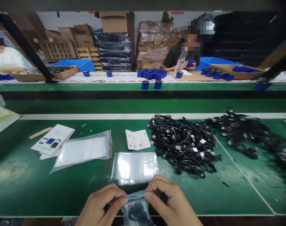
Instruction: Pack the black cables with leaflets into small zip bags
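Observation:
At the near edge of the green table, my left hand (102,205) and my right hand (170,202) both pinch the top of a small clear plastic bag (137,208). A black cable is coiled inside the bag. Just beyond my hands lies a stack of empty clear bags (134,168). A big heap of bundled black cables (184,144) sits to the right of that stack.
A larger zip bag pile (83,150), printed leaflets (52,139) and a small folded sheet (137,139) lie to the left. More cables (246,133) spread at the right. Across the conveyor, blue round speakers (152,74) stand near another person (183,55) holding one.

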Demonstrator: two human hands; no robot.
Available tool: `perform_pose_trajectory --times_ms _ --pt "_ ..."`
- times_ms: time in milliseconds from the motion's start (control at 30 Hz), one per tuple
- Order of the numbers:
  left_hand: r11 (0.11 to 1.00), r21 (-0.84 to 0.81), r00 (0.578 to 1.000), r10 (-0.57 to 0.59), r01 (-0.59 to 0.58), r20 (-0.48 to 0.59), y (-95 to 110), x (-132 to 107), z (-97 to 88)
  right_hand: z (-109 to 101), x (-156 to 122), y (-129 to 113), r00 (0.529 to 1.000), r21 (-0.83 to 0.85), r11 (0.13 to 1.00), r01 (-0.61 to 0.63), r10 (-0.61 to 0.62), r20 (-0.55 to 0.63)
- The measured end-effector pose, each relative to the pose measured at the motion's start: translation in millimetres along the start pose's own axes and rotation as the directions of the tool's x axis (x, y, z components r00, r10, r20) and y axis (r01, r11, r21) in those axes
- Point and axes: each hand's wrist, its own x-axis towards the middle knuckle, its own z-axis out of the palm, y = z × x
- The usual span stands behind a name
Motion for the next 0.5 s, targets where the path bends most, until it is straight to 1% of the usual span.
perform_pose_trajectory --times_ms 133,267,333,400,500 --pt "0.994 0.039 0.993 0.104 -0.102 -0.064 -4.0 -3.2 1.0 2.5 0.1 -2.7 0.999 -0.03 0.999 0.044 -0.045 -0.028" --pt "0.988 0.074 0.979 0.146 -0.137 -0.144 -5.4 -4.2 2.7 5.4 1.2 -2.3 0.998 0.01 0.998 0.055 -0.055 0.003" --pt "0.99 0.055 0.975 0.141 -0.133 -0.17 -3.4 -4.5 4.0 7.1 1.6 -1.1 0.999 0.028 0.998 0.051 -0.051 0.004" --pt "0.994 0.016 0.977 0.106 -0.105 -0.187 -0.2 -4.7 6.0 8.7 2.0 0.0 0.999 0.029 0.999 0.042 -0.042 -0.024" --pt "0.996 -0.061 0.985 0.047 -0.058 -0.167 3.9 -4.1 9.3 10.6 2.6 1.6 0.998 0.034 0.998 0.054 -0.052 -0.038"
